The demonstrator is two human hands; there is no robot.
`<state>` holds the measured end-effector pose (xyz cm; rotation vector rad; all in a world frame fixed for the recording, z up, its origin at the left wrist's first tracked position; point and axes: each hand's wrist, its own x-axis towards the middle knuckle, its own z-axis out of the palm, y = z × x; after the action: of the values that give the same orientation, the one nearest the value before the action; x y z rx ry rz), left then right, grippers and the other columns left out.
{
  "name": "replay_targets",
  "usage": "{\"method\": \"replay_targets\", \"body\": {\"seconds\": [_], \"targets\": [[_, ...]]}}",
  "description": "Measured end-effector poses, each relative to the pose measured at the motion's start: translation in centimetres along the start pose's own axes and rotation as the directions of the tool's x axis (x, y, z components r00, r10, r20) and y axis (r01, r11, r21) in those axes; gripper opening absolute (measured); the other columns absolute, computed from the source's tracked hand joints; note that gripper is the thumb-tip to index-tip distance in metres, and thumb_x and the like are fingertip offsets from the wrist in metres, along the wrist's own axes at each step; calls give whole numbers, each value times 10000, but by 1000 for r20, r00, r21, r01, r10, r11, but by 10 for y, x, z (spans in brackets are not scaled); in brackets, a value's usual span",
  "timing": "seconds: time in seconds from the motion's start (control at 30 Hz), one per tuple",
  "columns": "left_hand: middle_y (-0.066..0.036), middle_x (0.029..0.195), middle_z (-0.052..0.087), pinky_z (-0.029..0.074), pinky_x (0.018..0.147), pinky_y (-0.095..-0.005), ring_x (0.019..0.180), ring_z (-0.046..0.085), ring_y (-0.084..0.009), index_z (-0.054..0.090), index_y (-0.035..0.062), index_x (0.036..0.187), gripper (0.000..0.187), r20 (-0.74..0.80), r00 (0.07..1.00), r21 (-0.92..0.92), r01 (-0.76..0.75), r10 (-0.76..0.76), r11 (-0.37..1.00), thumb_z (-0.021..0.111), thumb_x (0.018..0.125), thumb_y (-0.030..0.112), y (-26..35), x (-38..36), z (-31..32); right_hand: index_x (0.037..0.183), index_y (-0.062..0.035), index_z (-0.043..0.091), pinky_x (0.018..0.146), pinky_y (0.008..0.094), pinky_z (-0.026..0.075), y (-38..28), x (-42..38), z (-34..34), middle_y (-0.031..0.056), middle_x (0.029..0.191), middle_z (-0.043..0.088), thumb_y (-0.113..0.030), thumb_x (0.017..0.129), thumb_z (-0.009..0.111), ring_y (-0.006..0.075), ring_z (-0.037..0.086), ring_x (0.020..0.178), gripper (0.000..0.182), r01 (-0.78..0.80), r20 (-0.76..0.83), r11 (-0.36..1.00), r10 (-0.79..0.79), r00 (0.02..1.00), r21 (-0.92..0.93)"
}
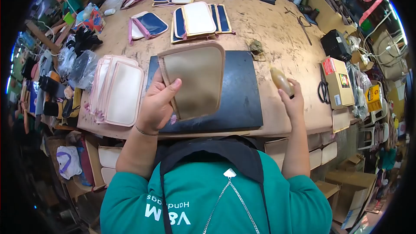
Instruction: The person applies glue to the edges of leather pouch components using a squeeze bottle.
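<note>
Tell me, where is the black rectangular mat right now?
In the head view, the black rectangular mat lies flat on the wooden worktable, at its near edge, under the tan panel in the left hand.

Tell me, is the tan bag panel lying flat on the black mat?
No, the left hand holds the tan bag panel up by its edge above the black mat.

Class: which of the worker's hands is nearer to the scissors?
Right. The right hand, holding a brown tool, is just left of the scissors; the left hand holds the tan panel much farther left.
</note>
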<state>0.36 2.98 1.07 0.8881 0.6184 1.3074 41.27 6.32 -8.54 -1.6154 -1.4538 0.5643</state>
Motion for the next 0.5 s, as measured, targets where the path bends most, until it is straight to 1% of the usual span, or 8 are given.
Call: {"method": "replay_targets", "body": {"seconds": [0.07, 0.17, 0.23, 0.3, 0.33, 0.4, 0.43, 0.5], "targets": [[-95, 1389, 528, 394, 1079, -341, 1279, 501, -168, 385, 54, 1455, 449, 17, 999, 14, -47, 46, 999, 487, 1018, 50, -2, -1, 7, 1279, -89, 569, 697, 250, 512, -42, 4, -4, 55, 1123, 609, -48, 827, 760, 122, 606, 883, 493, 25, -23, 913, -17, 1000, 408], [-77, 1382, 527, 387, 1077, -329, 1272, 487, -144, 371, 46, 1467, 448, 33, 993, 151, -120, 116, 981, 469, 1030, 51, -8, -6, 13, 1271, -89, 521, 682, 220, 466, -97, 7, -21, 43, 1102, 584, -51, 830, 767, 110, 575, 851, 506, 174, -51, 760, -182, 982, 626], [-69, 1339, 552, 375, 1049, -281, 1222, 494, -132, 427, 28, 1433, 403, 101, 962, 386, -274, 255, 881, 472, 1033, 50, -13, -7, 15, 1271, -86, 499, 690, 208, 442, -131, 5, -30, 33, 1066, 578, -67, 828, 775, 102, 554, 850, 523, 219, -48, 676, -263, 964, 704], [-74, 1301, 575, 383, 1019, -260, 1175, 512, -134, 473, 18, 1397, 369, 177, 920, 627, -379, 350, 681, 486, 1030, 56, -15, -10, 16, 1242, -65, 511, 814, 274, 486, -156, -1, -31, 84, 1112, 588, -124, 817, 787, 158, 587, 958, 510, 266, -62, 647, -320, 946, 714], [-109, 1195, 622, 422, 945, -265, 1061, 566, -180, 533, 3, 1324, 313, 129, 922, 696, -346, 365, 629, 515, 1017, 59, -18, -14, 16, 1236, -60, 513, 848, 297, 492, -167, -3, -28, 99, 1121, 591, -139, 815, 789, 176, 592, 987, 510, 307, -84, 637, -356, 931, 707], [-133, 1128, 632, 445, 904, -292, 996, 584, -227, 549, -2, 1287, 286, 206, 872, 736, -437, 444, 517, 525, 1009, 58, -24, -11, 14, 1202, -39, 526, 956, 376, 485, -182, -7, -19, 173, 1143, 606, -171, 801, 789, 251, 590, 1098, 497, 371, -81, 590, -459, 885, 717], [-145, 1094, 638, 457, 884, -305, 964, 593, -250, 557, -5, 1268, 272, 248, 841, 751, -480, 480, 453, 530, 1004, 58, -24, -10, 15, 1193, -37, 529, 953, 373, 485, -191, -9, -15, 182, 1139, 610, -164, 799, 786, 254, 589, 1098, 486, 387, -42, 603, -505, 862, 697], [-182, 1052, 636, 468, 850, -337, 931, 598, -330, 574, -11, 1218, 236, 231, 859, 779, -445, 456, 442, 529, 995, 50, -21, -14, 16, 1175, -34, 536, 948, 366, 484, -205, -17, -11, 200, 1130, 617, -149, 797, 780, 259, 587, 1097, 464, 424, 34, 622, -587, 809, 658]]}}
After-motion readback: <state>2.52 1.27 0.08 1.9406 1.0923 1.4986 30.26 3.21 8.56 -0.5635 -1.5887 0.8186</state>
